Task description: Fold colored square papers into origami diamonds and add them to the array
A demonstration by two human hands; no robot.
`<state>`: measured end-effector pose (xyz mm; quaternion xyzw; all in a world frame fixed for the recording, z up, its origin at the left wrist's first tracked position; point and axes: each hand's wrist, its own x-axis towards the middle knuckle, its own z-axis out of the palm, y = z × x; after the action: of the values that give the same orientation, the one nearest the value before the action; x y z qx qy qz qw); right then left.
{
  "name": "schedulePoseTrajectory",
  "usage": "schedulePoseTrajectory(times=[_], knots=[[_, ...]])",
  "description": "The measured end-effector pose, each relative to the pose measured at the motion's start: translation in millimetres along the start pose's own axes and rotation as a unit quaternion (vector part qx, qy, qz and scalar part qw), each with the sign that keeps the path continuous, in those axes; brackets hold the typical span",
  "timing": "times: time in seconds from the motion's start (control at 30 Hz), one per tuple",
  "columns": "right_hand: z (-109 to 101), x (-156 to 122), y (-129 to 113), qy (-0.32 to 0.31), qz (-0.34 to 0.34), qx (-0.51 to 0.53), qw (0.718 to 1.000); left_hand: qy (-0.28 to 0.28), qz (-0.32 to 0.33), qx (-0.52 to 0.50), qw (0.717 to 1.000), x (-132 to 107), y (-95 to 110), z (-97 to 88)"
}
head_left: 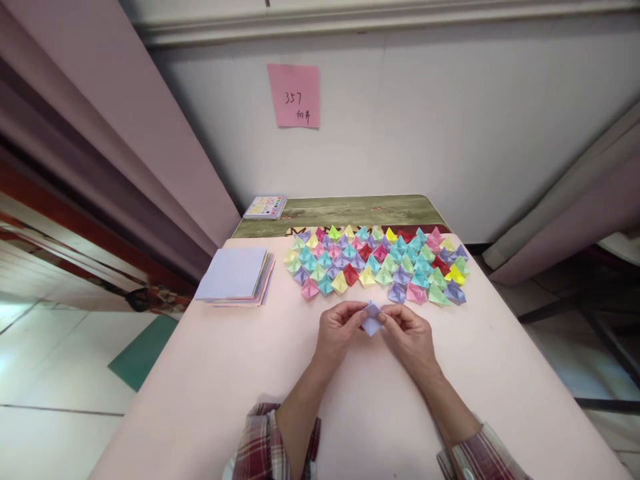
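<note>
Between my two hands is a small folded piece of lavender origami paper point(371, 325), diamond-shaped from above and held just over the table. My left hand point(340, 330) pinches its left side between thumb and fingers. On the opposite side, my right hand point(409, 330) pinches it the same way, thumb on the near face. Just beyond my fingertips lie rows of small folded paper pieces point(367, 275) in many colours, each with a raised point. The undersides of the held paper and most fingertips are hidden.
A stack of square coloured paper point(233, 273), lavender on top, lies at the left. A printed packet point(265, 207) rests at the back left corner. The pale pink table point(240, 367) meets a wall bearing a pink handwritten note point(295, 97). A green sheet point(143, 352) is on the floor.
</note>
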<state>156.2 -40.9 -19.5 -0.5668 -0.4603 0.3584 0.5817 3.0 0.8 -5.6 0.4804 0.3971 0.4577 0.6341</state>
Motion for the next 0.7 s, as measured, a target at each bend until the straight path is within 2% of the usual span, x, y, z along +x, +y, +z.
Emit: schedulePoseTrajectory(times=[0.1,0.27,0.47,0.57,0.7], knots=[[1.5,-0.2,-0.9,0.000,0.006,0.013,1.000,-0.006,-0.017,-0.031,0.999,0.7,1.0,-0.6],[3.6,0.2,0.1,-0.004,0.043,0.097,0.994,-0.042,-0.081,-0.038,0.995,1.5,1.1,-3.5],[2.9,0.7,3.4,-0.047,0.064,0.070,0.994,-0.075,-0.117,-0.013,0.990,1.3,1.8,-3.2],[3.3,0.2,1.4,-0.058,0.068,0.077,0.993,-0.060,-0.114,-0.016,0.992,2.2,1.0,-3.0],[4.2,-0.8,-2.7,-0.105,0.094,0.101,0.985,0.005,-0.118,-0.066,0.991,3.7,-0.2,-3.9]])
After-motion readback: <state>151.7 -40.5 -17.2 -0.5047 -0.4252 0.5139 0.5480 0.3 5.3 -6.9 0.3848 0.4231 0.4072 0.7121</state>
